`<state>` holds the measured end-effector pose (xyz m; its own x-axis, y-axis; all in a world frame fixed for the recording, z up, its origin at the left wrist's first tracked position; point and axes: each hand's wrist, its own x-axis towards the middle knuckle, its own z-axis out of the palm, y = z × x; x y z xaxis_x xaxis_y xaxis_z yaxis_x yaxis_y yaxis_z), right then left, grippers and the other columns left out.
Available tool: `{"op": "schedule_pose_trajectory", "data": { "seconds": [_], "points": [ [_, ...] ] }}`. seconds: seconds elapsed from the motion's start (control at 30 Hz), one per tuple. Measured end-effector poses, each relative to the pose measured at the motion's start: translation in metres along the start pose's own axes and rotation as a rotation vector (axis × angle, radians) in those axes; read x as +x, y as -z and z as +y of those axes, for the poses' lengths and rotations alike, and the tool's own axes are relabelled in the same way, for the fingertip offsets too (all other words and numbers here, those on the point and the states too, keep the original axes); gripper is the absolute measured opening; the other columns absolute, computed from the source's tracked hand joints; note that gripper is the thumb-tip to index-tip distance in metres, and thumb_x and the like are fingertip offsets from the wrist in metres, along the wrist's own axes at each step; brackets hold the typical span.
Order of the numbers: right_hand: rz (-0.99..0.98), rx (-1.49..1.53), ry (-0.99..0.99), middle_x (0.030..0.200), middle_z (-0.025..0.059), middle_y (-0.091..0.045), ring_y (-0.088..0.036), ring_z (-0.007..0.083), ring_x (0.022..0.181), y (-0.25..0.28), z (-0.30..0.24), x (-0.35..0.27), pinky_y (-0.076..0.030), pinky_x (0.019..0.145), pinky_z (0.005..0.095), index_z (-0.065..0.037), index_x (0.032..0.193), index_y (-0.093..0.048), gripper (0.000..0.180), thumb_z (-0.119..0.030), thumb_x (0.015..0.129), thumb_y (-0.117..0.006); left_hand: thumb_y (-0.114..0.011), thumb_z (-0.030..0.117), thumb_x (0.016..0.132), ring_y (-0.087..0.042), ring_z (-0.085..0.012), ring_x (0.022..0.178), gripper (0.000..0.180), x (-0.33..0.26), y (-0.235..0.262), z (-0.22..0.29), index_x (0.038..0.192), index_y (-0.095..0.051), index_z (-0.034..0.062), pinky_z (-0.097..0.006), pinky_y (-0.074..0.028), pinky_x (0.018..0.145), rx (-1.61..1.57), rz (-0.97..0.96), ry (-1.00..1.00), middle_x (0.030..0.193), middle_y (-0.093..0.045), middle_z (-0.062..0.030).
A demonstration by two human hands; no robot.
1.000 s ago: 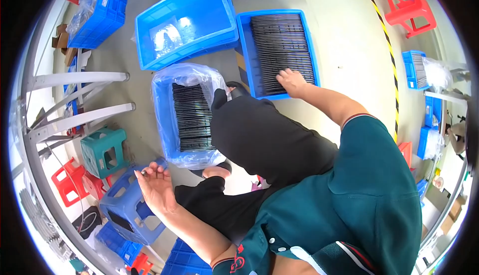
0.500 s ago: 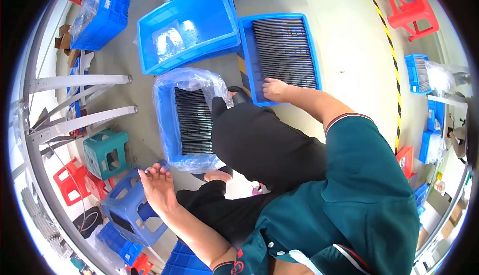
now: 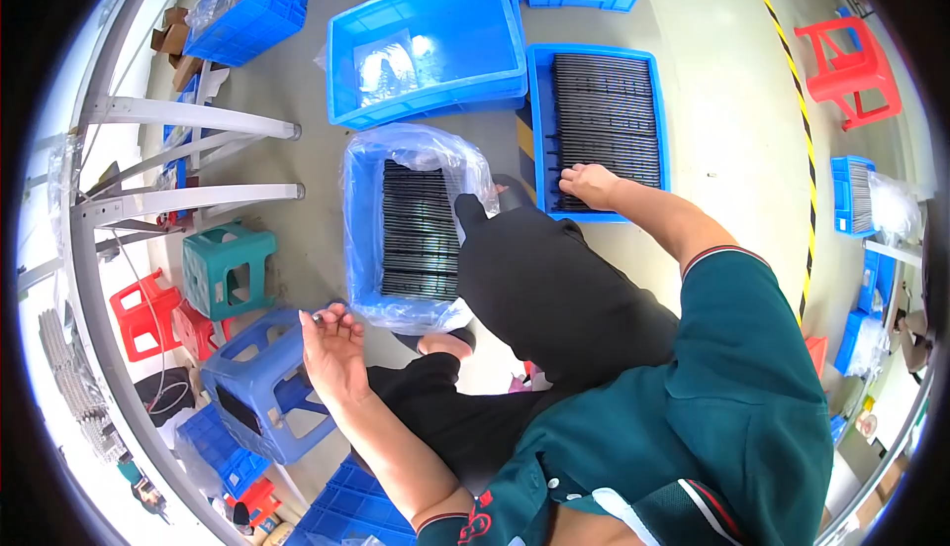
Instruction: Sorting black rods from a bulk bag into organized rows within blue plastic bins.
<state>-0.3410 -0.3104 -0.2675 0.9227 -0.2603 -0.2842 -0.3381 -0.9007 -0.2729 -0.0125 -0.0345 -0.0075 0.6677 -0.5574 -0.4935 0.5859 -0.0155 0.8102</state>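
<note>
1. Strips (image 3: 606, 115), dark and laid in rows, filled a blue tray (image 3: 660, 110) on the floor ahead of the person, right of centre.
2. Right hand (image 3: 588, 186) rested on the near end of those strips, at the tray's near edge; fingers were curled down onto the strips, but whether they gripped one could not be told.
3. Left hand (image 3: 333, 346) was held low on the left, palm up and fingers loosely spread; something small and pale showed at the fingertips, too small to identify, so a grip could not be confirmed.
4. Lined bin (image 3: 366, 239), a blue bin with clear plastic film, stood on the floor between the two hands and held further rows of dark strips; its near corner lay just beside the left hand.
5. Empty bin (image 3: 426, 46), large and blue, with only plastic film inside, stood behind the lined bin.
6. Stools: a blue one (image 3: 259, 388) sat just left of the left hand, a teal one (image 3: 230, 269) and red ones (image 3: 148, 313) beyond it.
7. Rack legs (image 3: 188, 115), white metal, ran along the left side.
</note>
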Motion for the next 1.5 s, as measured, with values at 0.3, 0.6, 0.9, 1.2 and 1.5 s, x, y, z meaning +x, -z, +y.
{"op": "schedule_pose_trajectory", "data": {
  "seconds": [0.3,0.6,0.9,1.2,1.5],
  "points": [
    [-0.009,-0.222,-0.171,0.103,0.0053,-0.05,-0.052,0.0241,0.094,-0.01,-0.018,-0.003,-0.051,0.066,0.0321,-0.014,0.104,-0.055,0.031,-0.011,0.073,-0.061,-0.053,0.036,0.091,-0.052,-0.0164,0.075,0.03,0.001,-0.003,-0.003,0.078,-0.053,0.0094,-0.03,-0.043,0.069,0.006,0.024,0.019,0.086,-0.057,-0.0058],
    [0.384,-0.194,-0.482,0.086,0.0077,-0.054,-0.058,0.0234,0.077,-0.041,-0.01,0.004,-0.05,0.062,0.0354,-0.008,0.104,-0.05,0.025,-0.013,0.079,-0.051,-0.054,0.037,0.09,-0.051,-0.0166,0.076,0.03,0.007,-0.002,-0.009,0.078,-0.052,0.0093,-0.03,-0.042,0.069,0.018,0.041,0.046,0.086,-0.057,-0.0059],
    [0.248,0.211,-0.673,0.084,0.0112,-0.062,-0.061,0.0302,0.084,-0.033,0.012,-0.031,-0.047,0.071,0.0433,-0.007,0.083,-0.052,0.015,-0.008,0.068,-0.054,-0.054,0.037,0.09,-0.051,-0.0166,0.076,0.03,0.008,-0.001,-0.009,0.078,-0.053,0.0096,-0.03,-0.042,0.069,-0.005,0.013,0.049,0.086,-0.057,-0.0055],
    [0.247,0.216,-0.799,0.086,0.0121,-0.061,-0.058,0.031,0.085,-0.067,0.023,-0.094,-0.041,0.076,0.0432,-0.008,0.084,-0.054,0.015,-0.01,0.07,-0.06,-0.055,0.036,0.089,-0.051,-0.0168,0.076,0.029,0.004,0.005,-0.012,0.078,-0.054,0.0095,-0.03,-0.042,0.069,-0.003,0.048,0.041,0.085,-0.057,-0.0059],
    [0.259,1.447,-1.053,0.059,0.003,-0.048,-0.049,0.0109,0.047,0.013,0.006,-0.064,-0.051,0.043,0.0339,-0.005,0.075,-0.045,0.024,-0.018,0.082,-0.064,-0.055,0.035,0.09,-0.051,-0.0171,0.076,0.03,-0.007,0.008,0.003,0.08,-0.053,0.0067,-0.031,-0.041,0.07,-0.078,0.016,-0.046,0.084,-0.057,-0.0067]
  ]
}}
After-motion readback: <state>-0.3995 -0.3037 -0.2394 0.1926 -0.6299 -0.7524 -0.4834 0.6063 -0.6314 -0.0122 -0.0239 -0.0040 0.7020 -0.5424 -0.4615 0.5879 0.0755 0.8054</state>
